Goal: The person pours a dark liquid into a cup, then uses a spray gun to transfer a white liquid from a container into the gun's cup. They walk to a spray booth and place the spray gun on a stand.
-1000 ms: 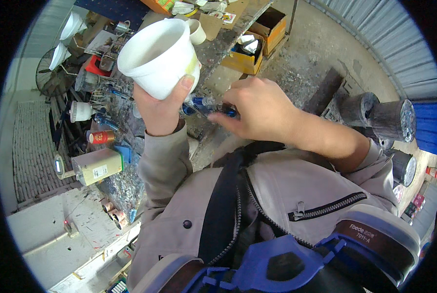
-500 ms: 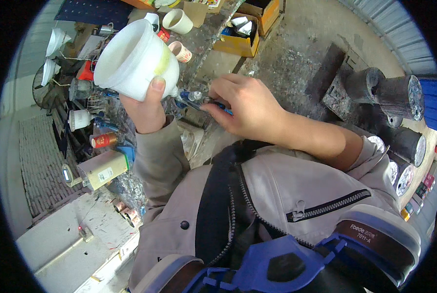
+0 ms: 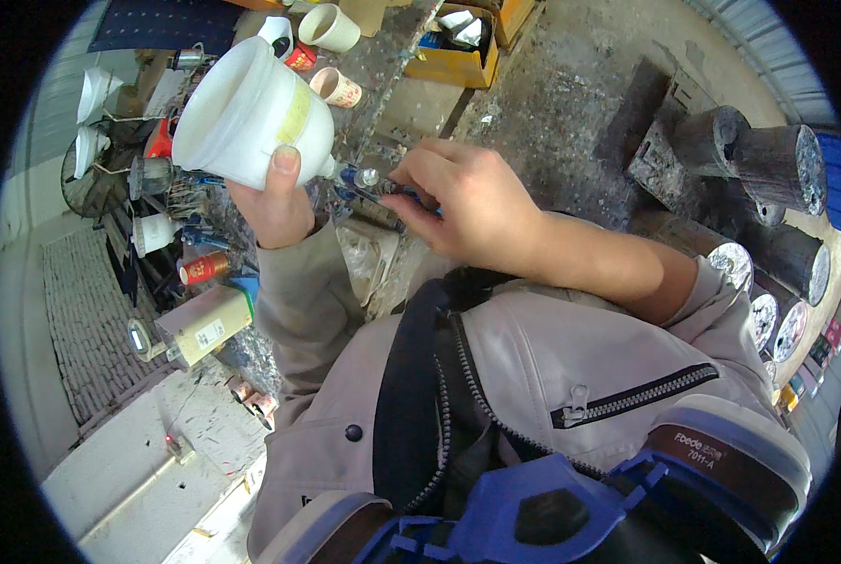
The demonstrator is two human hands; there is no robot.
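White gravity-feed cup [image 3: 266, 122]: long axis slanted, mouth upper left, neck toward spray gun [image 3: 368, 179];
Left hand [image 3: 275, 209]: nearer the cup; grasping its lower wall;
Spray gun: between hands, just right of cup;
Right hand [image 3: 472, 199]: fingers curled round gun

Tipped farther over than a second ago, the white pot [image 3: 251, 152] no longer hides the paper cup [image 3: 338, 89] to its right.

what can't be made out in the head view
Head view:
left hand: fingers hidden behind the white cup;
cup: inner bottom hidden by its wall;
blue-and-metal tool: one end covered by the right hand;
farther cardboard box: cut off by the top edge.
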